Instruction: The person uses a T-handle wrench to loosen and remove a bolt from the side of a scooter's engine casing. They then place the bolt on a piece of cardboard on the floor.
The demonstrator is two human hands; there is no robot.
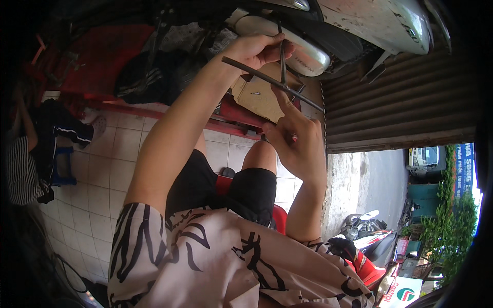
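Note:
A dark T-handle wrench crosses in front of a motorcycle's silver exhaust. My left hand has its fingers curled round the upright shaft, above the crossbar. Lower right, my right hand reaches up with the index finger stretched to the crossbar's underside and the thumb held apart; the other fingers are bent and partly hidden. Behind the wrench lies a tan board with a small metal piece on it.
A red lift platform holds the motorcycle. At the left, a person in a striped top sits by a blue stool. A slatted shutter borders the right, beyond which are a street and parked scooters.

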